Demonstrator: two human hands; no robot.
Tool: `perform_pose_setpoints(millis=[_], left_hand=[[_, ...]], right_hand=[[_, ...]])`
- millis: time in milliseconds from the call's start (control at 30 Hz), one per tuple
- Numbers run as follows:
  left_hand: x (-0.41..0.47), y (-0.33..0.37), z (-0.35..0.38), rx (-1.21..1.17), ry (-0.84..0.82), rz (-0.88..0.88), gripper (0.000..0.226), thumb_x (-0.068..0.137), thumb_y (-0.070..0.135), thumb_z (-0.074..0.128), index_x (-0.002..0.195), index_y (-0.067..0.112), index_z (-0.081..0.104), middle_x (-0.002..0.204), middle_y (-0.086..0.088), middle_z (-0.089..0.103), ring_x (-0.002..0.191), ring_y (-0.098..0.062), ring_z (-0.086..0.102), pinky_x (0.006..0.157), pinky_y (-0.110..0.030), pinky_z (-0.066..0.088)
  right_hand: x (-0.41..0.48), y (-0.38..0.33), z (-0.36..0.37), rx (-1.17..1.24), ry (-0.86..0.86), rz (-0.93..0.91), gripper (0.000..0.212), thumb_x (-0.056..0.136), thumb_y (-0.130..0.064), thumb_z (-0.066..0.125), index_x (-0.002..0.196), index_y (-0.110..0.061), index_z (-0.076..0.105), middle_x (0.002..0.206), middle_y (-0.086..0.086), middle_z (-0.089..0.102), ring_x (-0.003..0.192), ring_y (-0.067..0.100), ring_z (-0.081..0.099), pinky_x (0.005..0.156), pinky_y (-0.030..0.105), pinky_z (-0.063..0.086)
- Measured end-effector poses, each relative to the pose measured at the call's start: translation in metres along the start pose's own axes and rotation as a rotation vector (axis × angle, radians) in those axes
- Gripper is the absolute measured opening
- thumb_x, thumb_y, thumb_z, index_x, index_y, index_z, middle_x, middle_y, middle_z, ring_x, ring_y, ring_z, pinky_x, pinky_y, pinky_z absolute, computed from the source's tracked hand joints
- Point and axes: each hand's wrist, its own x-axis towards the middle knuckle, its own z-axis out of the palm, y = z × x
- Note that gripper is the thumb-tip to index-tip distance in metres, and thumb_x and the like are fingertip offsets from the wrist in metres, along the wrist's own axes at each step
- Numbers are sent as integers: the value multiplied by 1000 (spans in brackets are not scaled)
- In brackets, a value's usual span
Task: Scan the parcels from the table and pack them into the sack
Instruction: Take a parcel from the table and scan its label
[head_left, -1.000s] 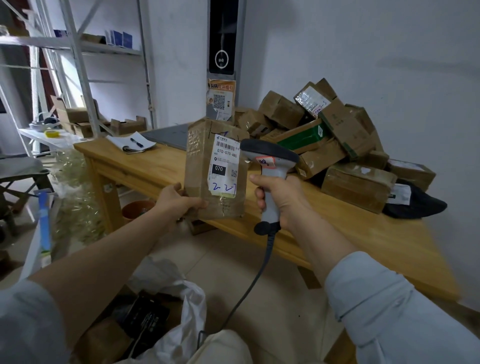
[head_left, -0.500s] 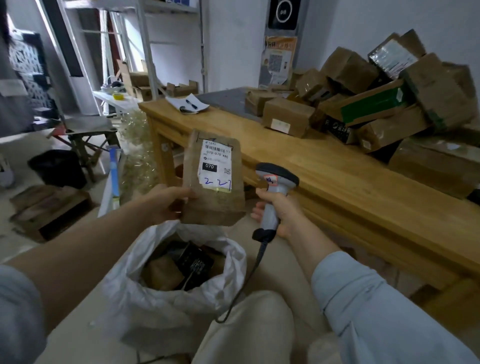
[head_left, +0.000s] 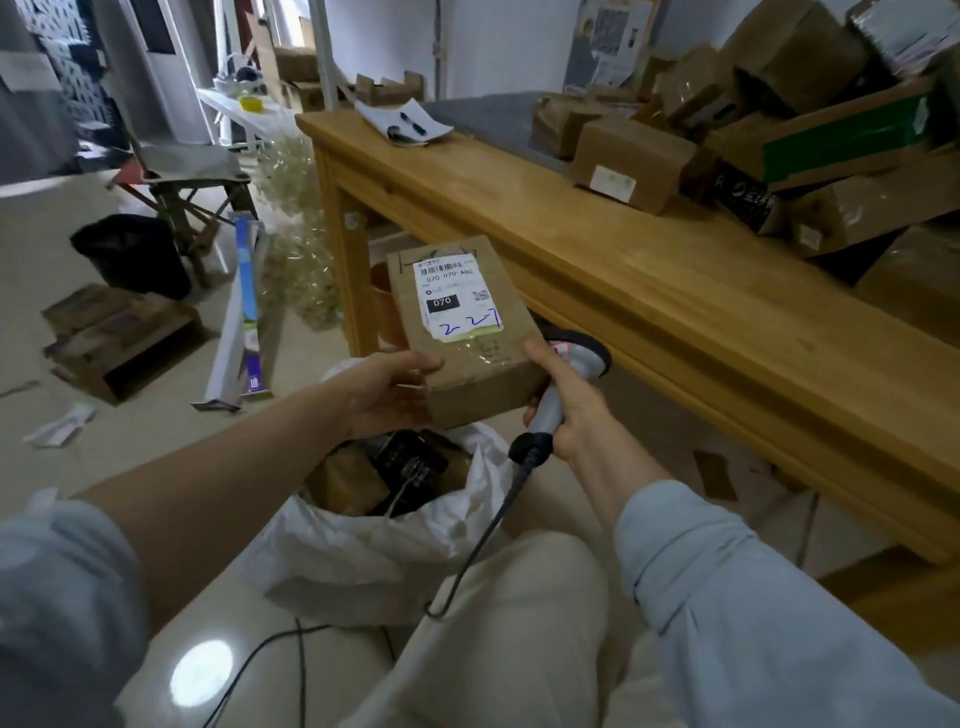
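A brown cardboard parcel (head_left: 467, 332) with a white shipping label hangs just above the sack's mouth. My left hand (head_left: 387, 397) grips its lower left corner. My right hand (head_left: 571, 400) grips the grey barcode scanner (head_left: 571, 364) by its handle, right beside the parcel, and its forefinger touches the parcel's right edge. The white sack (head_left: 379, 545) stands open on the floor below, with brown parcels and a black one inside. Several more parcels (head_left: 779, 130) lie piled on the wooden table (head_left: 675, 312).
The scanner's cable (head_left: 483, 540) hangs down across the sack and my knee. To the left on the floor lie flattened cardboard (head_left: 114, 338), a black bin (head_left: 135, 254), a folding stool (head_left: 192, 182) and a long blue-white box (head_left: 241, 322). A notepad with pens (head_left: 405, 122) lies on the table's far end.
The parcel has come down from in front of the table to just above the open sack. My view has tilted down and left, and the scanner has dropped beside the parcel.
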Motion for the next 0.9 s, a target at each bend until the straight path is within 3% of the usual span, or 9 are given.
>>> perform_pose_setpoints(millis=[133,200,267,300,367,433,533,700,900], left_hand=[[11,-14,-11,178,-34,-180,57,67,38,69,115,8,61,113,-12,65,109,-29,59,94,-42,45],[21,-30,-17,278,16,-228,34,82,29,58,103,3,62,105,-14,64,99,-28,59,92,-40,44],[33,-54,-18,607,69,-218,7,87,10,55,87,4,59,89,-14,57,79,-23,55,79,-34,44],[40,-69,-18,876,67,-192,6,88,7,56,88,3,61,88,-13,56,77,-23,54,73,-30,43],[49,-100,-15,1384,-11,-135,19,90,13,58,103,1,65,99,-13,60,89,-25,57,68,-25,43],[63,-131,-13,1616,-70,-121,35,91,21,59,122,4,58,120,-12,58,110,-26,56,84,-28,46],[79,-164,-11,1812,-156,-165,47,92,28,60,132,8,50,133,-12,52,122,-27,51,102,-34,43],[90,-183,-4,2097,-136,-131,50,96,11,49,143,3,35,140,-15,43,128,-31,43,104,-38,38],[90,-168,-14,2204,-188,-21,32,96,10,49,128,13,56,129,-7,56,122,-25,51,104,-33,36]], right_hand=[[8,-11,-6,-159,83,-162,61,57,-23,91,106,-8,59,97,11,67,81,22,66,61,32,56],[15,-13,-10,-402,95,-275,47,59,-25,90,92,-13,59,94,7,67,79,18,65,64,32,56],[22,-13,-13,-594,68,-356,39,63,-25,88,83,-17,56,87,0,63,75,11,60,61,27,49],[25,-13,-13,-662,48,-376,39,63,-26,88,83,-18,56,85,-3,61,76,9,58,62,26,48],[36,-12,-12,-810,40,-398,44,61,-29,89,89,-15,58,85,-3,60,81,13,60,70,31,52],[44,-10,-11,-954,18,-414,49,59,-32,90,92,-13,60,86,-1,61,84,18,61,74,36,55],[55,-8,-8,-1074,-90,-441,46,61,-28,89,92,-13,59,84,-4,59,90,19,61,74,33,52],[70,-2,-6,-1220,-259,-453,41,65,-19,87,80,-22,49,79,-11,52,88,17,58,74,31,49],[93,17,0,-1360,-379,-428,44,63,-15,83,98,-19,56,92,-1,61,90,19,61,74,33,53]])
